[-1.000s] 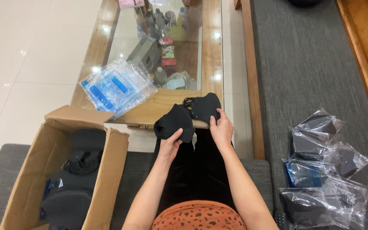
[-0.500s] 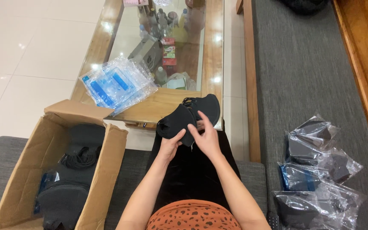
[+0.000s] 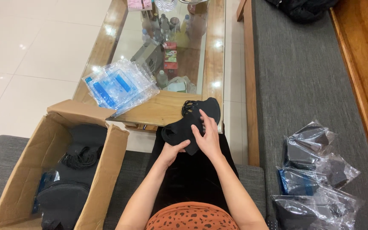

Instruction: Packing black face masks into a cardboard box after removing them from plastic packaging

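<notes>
A stack of black face masks (image 3: 192, 121) with black ear loops is held over my lap, just in front of the coffee table's near edge. My left hand (image 3: 173, 150) grips the lower left part of the stack from below. My right hand (image 3: 208, 135) lies across the stack's front, fingers curled over it. To my left an open cardboard box (image 3: 50, 140) holds more black masks (image 3: 71, 179). A pile of clear plastic bags with blue print (image 3: 120, 85) lies on the table's near left corner.
A wood-framed glass coffee table (image 3: 216, 55) carries bottles and small packets. On the grey sofa to my right lie several clear bags of packed black masks (image 3: 316, 174). Pale floor tiles lie at the left. A dark bag (image 3: 303, 8) sits at the sofa's far end.
The two spread masks have been brought together into one stack. My right hand moved from the right edge onto the front of the stack; the hands drew closer.
</notes>
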